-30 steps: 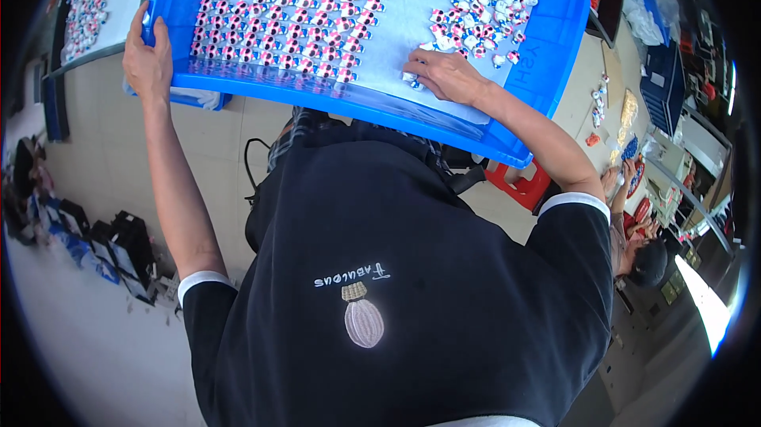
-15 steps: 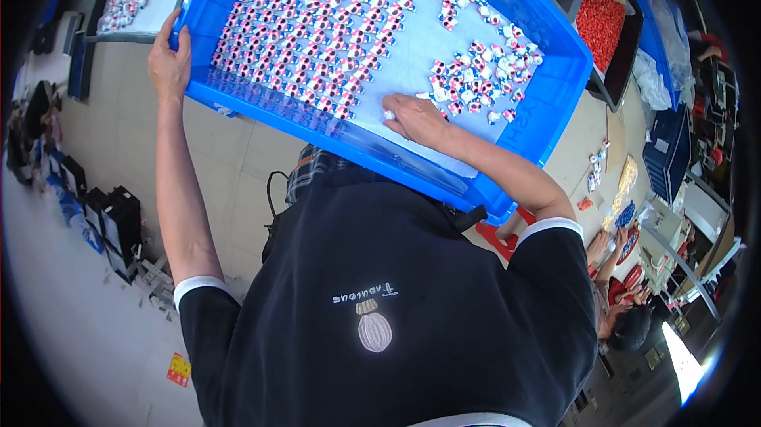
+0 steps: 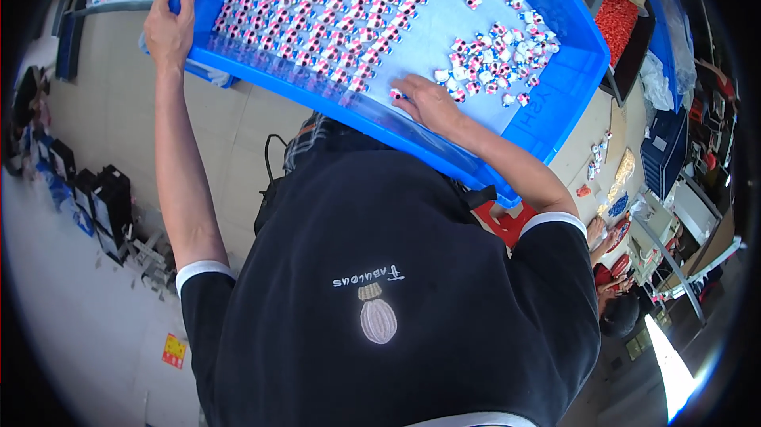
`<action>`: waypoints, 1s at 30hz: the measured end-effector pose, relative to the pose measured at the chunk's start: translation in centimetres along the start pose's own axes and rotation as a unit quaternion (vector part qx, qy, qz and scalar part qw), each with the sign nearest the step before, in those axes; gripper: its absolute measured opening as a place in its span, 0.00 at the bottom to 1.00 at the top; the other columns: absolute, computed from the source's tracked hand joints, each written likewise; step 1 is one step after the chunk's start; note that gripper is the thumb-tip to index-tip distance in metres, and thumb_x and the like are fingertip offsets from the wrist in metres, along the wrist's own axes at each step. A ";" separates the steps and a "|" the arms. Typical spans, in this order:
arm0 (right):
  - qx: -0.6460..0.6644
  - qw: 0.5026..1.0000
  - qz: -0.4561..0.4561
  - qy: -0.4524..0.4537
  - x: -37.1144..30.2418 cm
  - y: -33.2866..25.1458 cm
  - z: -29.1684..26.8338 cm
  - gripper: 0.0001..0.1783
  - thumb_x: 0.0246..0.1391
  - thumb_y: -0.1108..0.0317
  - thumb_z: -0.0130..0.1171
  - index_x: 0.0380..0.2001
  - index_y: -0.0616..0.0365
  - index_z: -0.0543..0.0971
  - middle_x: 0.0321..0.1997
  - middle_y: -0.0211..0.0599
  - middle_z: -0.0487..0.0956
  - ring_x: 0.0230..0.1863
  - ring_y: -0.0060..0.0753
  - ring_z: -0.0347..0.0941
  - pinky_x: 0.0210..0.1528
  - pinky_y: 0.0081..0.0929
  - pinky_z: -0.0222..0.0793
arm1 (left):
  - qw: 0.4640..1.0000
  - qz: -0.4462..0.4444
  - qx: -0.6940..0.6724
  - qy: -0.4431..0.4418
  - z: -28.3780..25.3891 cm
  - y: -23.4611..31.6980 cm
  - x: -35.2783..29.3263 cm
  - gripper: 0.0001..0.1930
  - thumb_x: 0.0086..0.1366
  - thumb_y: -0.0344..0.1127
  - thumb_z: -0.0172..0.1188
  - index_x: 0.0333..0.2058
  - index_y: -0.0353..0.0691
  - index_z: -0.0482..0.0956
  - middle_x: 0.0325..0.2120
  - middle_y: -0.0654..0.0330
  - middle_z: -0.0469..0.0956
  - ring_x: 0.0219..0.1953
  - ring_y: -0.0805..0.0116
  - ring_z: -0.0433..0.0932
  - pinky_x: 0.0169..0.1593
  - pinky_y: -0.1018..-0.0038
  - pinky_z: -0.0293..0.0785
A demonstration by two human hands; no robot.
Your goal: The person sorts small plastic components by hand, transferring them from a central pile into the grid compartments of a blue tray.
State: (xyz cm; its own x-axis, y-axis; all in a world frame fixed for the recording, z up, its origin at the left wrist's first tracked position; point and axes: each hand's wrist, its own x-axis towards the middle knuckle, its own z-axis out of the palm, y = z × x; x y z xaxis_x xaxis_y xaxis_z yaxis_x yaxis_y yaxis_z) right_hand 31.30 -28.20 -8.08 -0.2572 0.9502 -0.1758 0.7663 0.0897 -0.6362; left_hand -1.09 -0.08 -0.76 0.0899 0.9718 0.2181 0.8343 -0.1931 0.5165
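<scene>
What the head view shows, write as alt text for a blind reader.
A person's right hand pinches a small toy figurine inside a blue plastic tray while the left hand grips its left edge. Similar figurines form rows at left; others lie scattered at right.

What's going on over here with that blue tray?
A person holds the blue tray at its left end with the left grip. The right grip seems to pinch one small piece near the tray's close side. Similar pieces lie in packed rows on the left, with a loose pile on the right.
</scene>
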 end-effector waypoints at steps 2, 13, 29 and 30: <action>0.068 0.997 0.032 -0.012 0.6 -0.1 0.7 0.20 0.51 0.64 0.63 0.47 0.60 0.76 0.35 0.43 0.75 0.31 0.42 0.74 0.33 0.35 0.71 | 1.000 0.007 -0.009 0.014 0.4 -0.6 0.0 0.19 0.62 0.49 0.57 0.52 0.60 0.77 0.21 0.60 0.76 0.22 0.72 0.72 0.33 0.71 0.71; 0.238 0.961 0.142 -0.016 1.5 0.1 3.2 0.18 0.48 0.69 0.66 0.44 0.61 0.78 0.31 0.38 0.76 0.26 0.30 0.71 0.31 0.28 0.69 | 1.000 -0.020 0.010 -0.010 0.5 -0.8 0.1 0.20 0.63 0.51 0.58 0.53 0.60 0.77 0.31 0.60 0.81 0.33 0.73 0.77 0.42 0.74 0.72; 0.009 0.997 0.039 -0.071 -2.6 1.6 -5.2 0.18 0.48 0.75 0.60 0.45 0.60 0.76 0.42 0.42 0.76 0.36 0.42 0.76 0.37 0.33 0.73 | 0.999 -0.043 -0.004 -0.016 0.3 -0.3 0.0 0.21 0.63 0.52 0.57 0.54 0.60 0.76 0.31 0.62 0.81 0.31 0.75 0.74 0.40 0.76 0.71; -0.020 0.995 -0.009 -0.102 -3.0 1.3 -5.1 0.18 0.47 0.76 0.60 0.45 0.60 0.75 0.42 0.41 0.75 0.38 0.43 0.75 0.38 0.33 0.73 | 0.999 -0.041 -0.005 -0.016 0.5 -0.3 0.0 0.21 0.63 0.52 0.57 0.54 0.60 0.76 0.31 0.62 0.81 0.31 0.75 0.74 0.40 0.76 0.71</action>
State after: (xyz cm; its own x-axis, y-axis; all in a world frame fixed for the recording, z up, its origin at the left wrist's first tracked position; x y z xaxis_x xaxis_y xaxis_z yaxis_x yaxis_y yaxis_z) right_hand 36.03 -29.42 -4.52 -0.3826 0.8682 -0.3159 0.7816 0.1219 -0.6118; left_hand -1.11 0.09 -1.29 0.0390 0.9883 0.1478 0.8339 -0.1137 0.5401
